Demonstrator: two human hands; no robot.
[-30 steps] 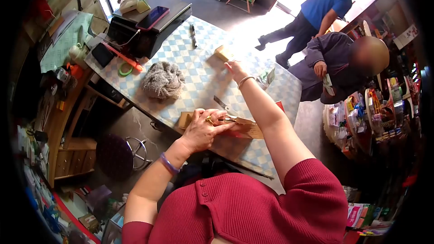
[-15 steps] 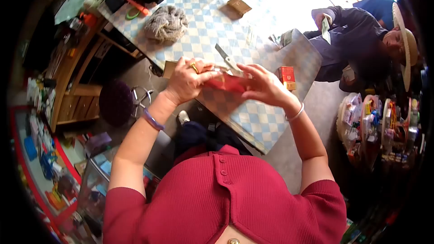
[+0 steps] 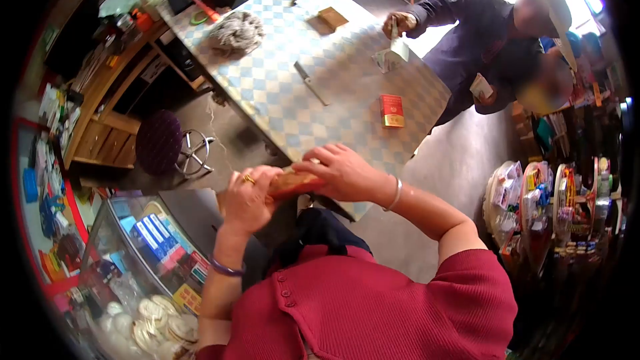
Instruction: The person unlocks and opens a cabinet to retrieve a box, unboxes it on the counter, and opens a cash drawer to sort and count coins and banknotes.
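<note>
My left hand (image 3: 250,199) and my right hand (image 3: 343,172) grip a long red-and-tan packet (image 3: 293,184) between them, just off the near edge of the table. Fingers of both hands are bent round its ends, which hides part of it. Beyond the hands, a knife (image 3: 311,83) with a pale handle and dark blade lies on the checked tabletop (image 3: 267,103). To its right a red box with a gold lower band (image 3: 392,111) rests on the same table.
A grey woolly bundle (image 3: 237,33) and a brown box (image 3: 332,17) lie on the table. Opposite, a person (image 3: 467,37) in a hat holds papers resembling banknotes. A purple stool (image 3: 159,141), glass display case (image 3: 110,240) and rotating goods rack (image 3: 533,203) stand around.
Both hands have drawn the packet back toward my body and down-left, away from the knife. My view has turned. The other person's hand has reached out over the table with paper.
</note>
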